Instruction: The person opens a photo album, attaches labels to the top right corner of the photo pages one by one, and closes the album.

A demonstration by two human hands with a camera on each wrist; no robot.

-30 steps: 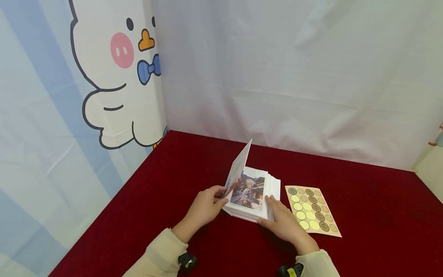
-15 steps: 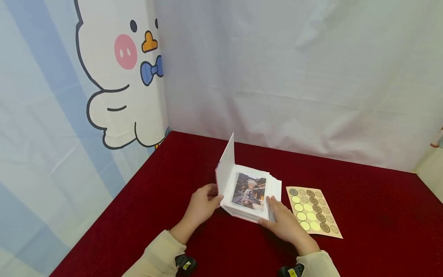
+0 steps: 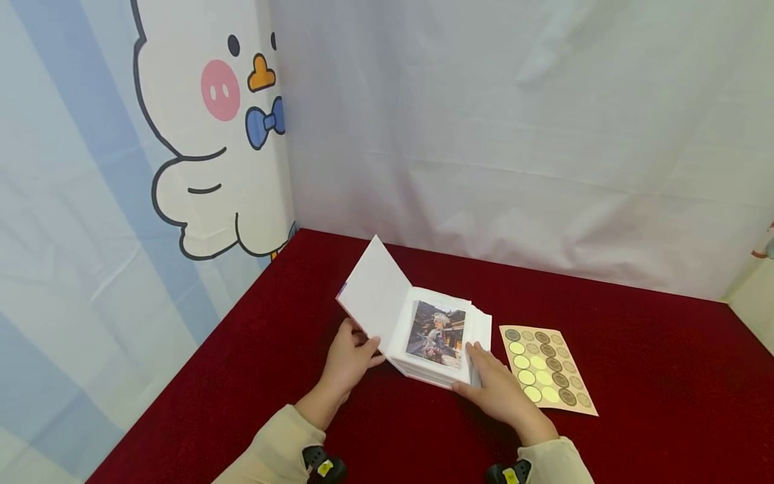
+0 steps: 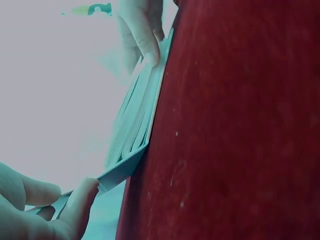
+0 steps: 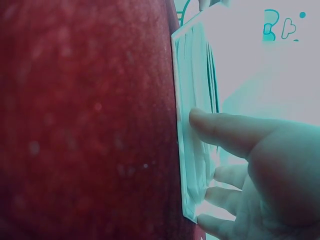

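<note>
A photo album (image 3: 399, 346) lies on the red cloth, its white cover (image 3: 376, 289) tilted up and leaning left. The first page bears a photo (image 3: 437, 336) of a person in a pale hat. My left hand (image 3: 347, 359) pinches the lower edge of the cover between thumb and fingers, as the left wrist view also shows. At the opposite side, my right hand (image 3: 498, 386) grips the album's near right corner. In the right wrist view its thumb (image 5: 225, 130) presses against the page edges (image 5: 192, 95), with the fingers along the adjoining side.
A sheet of round stickers (image 3: 547, 370), some spots bare and yellow, lies right of the album. Red cloth (image 3: 665, 376) covers the table. A white curtain (image 3: 484, 134) hangs behind, and a cartoon-printed one (image 3: 199, 161) stands at the left.
The album's cover has swung left, from leaning over the page past upright to tilted outward. My left hand has moved left with it. My right hand stays on the album.
</note>
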